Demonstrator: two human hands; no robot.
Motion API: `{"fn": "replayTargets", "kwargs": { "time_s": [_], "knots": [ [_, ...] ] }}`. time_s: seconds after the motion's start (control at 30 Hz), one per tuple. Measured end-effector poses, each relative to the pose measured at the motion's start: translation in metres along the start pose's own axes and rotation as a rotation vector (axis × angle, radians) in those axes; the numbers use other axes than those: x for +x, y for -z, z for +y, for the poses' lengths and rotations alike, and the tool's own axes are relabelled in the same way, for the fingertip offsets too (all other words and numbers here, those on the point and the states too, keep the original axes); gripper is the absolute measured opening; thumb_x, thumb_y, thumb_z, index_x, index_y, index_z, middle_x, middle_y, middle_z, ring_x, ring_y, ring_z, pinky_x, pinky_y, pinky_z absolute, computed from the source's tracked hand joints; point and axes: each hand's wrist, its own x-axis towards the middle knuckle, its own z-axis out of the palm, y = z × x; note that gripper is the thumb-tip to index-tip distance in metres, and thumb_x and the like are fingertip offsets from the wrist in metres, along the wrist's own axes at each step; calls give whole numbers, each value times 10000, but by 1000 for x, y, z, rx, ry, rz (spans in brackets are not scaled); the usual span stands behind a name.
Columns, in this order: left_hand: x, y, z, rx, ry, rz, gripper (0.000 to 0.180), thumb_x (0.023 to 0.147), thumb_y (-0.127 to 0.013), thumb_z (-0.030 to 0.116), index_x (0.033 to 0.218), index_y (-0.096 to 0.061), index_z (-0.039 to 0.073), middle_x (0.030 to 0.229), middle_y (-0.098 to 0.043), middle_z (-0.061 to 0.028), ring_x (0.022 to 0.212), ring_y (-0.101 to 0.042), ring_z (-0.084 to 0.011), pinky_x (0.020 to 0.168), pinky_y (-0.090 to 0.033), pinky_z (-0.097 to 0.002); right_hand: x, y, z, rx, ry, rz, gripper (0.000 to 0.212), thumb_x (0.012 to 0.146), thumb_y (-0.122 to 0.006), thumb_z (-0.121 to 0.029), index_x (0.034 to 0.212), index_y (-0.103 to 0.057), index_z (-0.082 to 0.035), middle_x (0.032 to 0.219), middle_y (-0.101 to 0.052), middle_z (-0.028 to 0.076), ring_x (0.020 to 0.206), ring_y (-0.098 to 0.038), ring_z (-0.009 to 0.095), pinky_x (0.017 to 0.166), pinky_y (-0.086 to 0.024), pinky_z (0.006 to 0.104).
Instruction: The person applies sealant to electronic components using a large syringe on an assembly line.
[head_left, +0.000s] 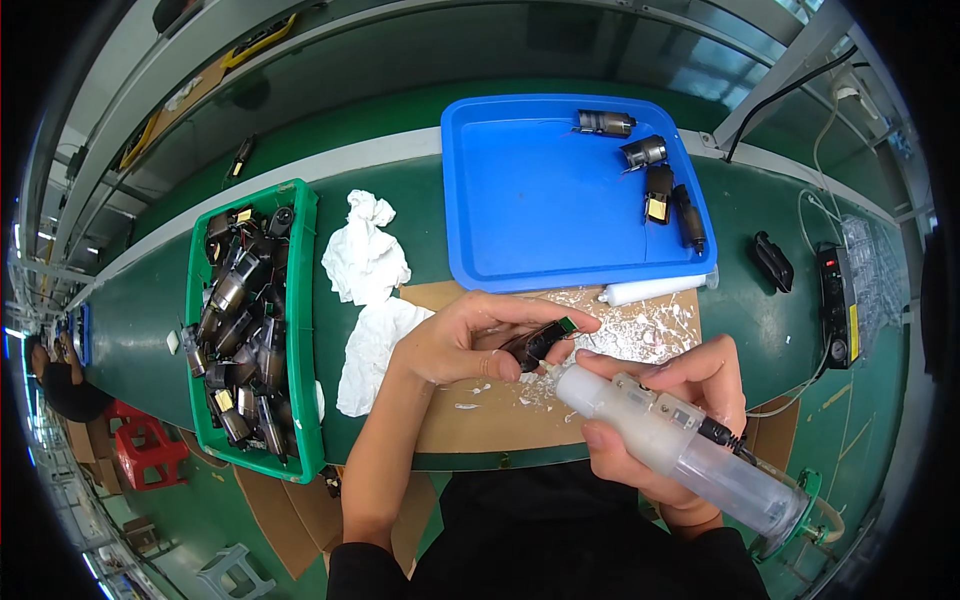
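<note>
My left hand (445, 345) is closed round a small dark housing (537, 346) with a green end, thin wires trailing from it. In my right hand (712, 375) is a clear dispensing syringe (735, 488) with a white front part, a cable clipped along it and a green rear cap with a hose. Its tip sits close beside the housing's lower end; whether they touch I cannot tell. Both are above a brown cardboard sheet (480, 425) spattered with white residue. A white tube (652, 290) lies along the cardboard's far edge.
A blue tray (540, 240) with several dark cylindrical parts stands beyond my hands. At left is a green crate (309, 330) full of similar parts, with crumpled white tissue (365, 250) beside it. A black part (770, 262) and a black box with cables (836, 305) lie at right.
</note>
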Motion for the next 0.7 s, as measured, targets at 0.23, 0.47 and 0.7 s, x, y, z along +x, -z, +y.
{"fn": "replayTargets", "kwargs": {
  "time_s": [0.23, 0.47, 0.7],
  "knots": [
    [-1, -2, -1, 18, 18, -4, 632, 788, -755, 174, 1317, -491, -49, 1325, -527, -181, 1240, -487, -251, 1039, -375, -365, -1, 0, -2, 9, -32, -21, 510, 716, -811, -87, 954, -372, 15, 971, -598, 183, 1007, -655, 328, 860, -562, 379],
    [2, -10, 0, -13, 7, 96, 616, 733, -813, 244, 1202, -560, -65, 1011, -595, -103, 876, -550, -169, 750, -433, -298, -7, -3, -1, 1, -27, -31, 506, 725, -805, -65, 975, -372, 10, 999, -638, 293, 1013, -652, 317, 857, -549, 354],
    [3, -12, 4, -28, 45, 78, 616, 721, -821, 261, 1183, -580, -69, 991, -588, -101, 875, -554, -176, 751, -436, -301, -7, -2, -3, -46, 5, -22, 520, 718, -817, -81, 971, -372, 9, 948, -595, 168, 1003, -655, 326, 869, -563, 392]
  ]
}}
